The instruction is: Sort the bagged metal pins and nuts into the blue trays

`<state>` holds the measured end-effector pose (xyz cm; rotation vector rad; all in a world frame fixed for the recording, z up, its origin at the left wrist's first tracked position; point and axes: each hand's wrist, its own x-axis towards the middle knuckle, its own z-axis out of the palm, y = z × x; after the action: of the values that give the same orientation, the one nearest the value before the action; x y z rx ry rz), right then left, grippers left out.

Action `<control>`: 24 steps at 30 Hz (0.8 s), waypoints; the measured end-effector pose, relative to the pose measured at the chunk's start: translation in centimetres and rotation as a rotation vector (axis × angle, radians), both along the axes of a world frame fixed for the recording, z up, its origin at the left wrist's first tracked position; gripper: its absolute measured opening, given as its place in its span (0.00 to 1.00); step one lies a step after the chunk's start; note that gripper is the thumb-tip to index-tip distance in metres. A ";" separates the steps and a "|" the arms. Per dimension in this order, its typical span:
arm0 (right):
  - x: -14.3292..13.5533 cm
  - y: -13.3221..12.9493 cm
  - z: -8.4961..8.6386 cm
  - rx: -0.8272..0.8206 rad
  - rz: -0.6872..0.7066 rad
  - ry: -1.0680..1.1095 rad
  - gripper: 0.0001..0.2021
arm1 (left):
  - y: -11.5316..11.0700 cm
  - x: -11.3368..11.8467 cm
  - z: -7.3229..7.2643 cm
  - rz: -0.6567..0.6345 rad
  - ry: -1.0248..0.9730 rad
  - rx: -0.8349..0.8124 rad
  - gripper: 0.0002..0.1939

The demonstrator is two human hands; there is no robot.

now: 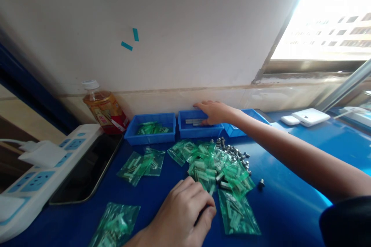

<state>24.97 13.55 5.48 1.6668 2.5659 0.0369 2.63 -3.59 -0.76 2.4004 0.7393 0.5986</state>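
Note:
My right hand [216, 112] reaches into the middle blue bin [199, 132], thumb and fingers apart. Several slim silvery rods [193, 122] lie on that bin's floor, close to my thumb. Nearer to me, my left hand [185, 212] hovers or rests by the front of a heap of green plastic bags [205, 168]; which of the two I cannot tell. Its fingers are curled in towards the thumb, and whatever they may hold is hidden. The bags contain pale and metallic rod-like pieces. Dark metal screws [232, 152] are piled against the heap's right side.
The left blue bin [149, 139] contains green bags; another blue bin [232, 131] is partly behind my right arm. On the left are a phone [89, 168], a power strip [37, 181] and a drink bottle [102, 110]. A loose screw [261, 183] stands at right.

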 end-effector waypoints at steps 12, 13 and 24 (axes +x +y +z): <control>-1.8 0.4 -1.1 -0.015 -0.005 -0.057 0.34 | 0.1 0.0 -0.6 -0.002 -0.025 0.015 0.06; -1.6 0.5 -1.1 -0.027 -0.007 -0.055 0.34 | 0.1 0.0 -0.8 -0.003 -0.050 0.024 0.06; 0.3 0.9 -1.3 -0.078 -0.022 -0.019 0.39 | 0.0 -0.1 -0.2 -0.013 0.016 0.008 0.07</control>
<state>25.29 14.46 4.20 1.6595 2.5009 -0.0475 2.51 -3.64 -0.93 2.4181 0.7292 0.5787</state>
